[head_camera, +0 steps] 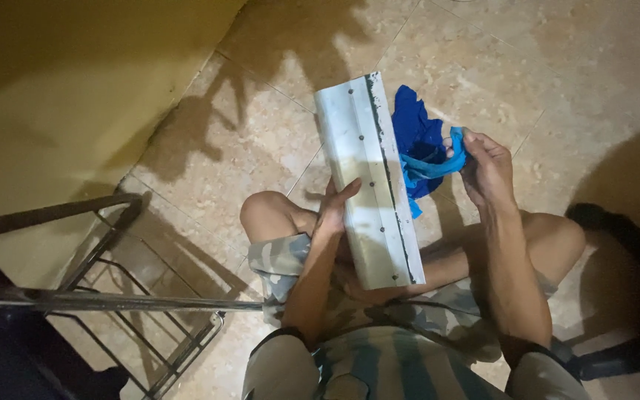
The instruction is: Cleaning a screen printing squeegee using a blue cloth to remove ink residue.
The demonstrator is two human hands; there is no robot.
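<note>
My left hand (332,210) grips the left edge of a long pale metal blade (364,178) with a row of rivets and a dark strip along its right side. The blade rests tilted over my lap and points away from me. My right hand (487,167) pinches a blue cloth (418,148) that bunches against the blade's right edge and drapes toward the floor. I sit cross-legged on the floor in camouflage shorts, knees bare.
A dark metal frame rack (105,296) stands at my left, its bars reaching across near my left knee. A yellow wall (61,89) rises at the upper left. Beige floor tiles (527,67) spread ahead. A dark object (616,237) lies by my right knee.
</note>
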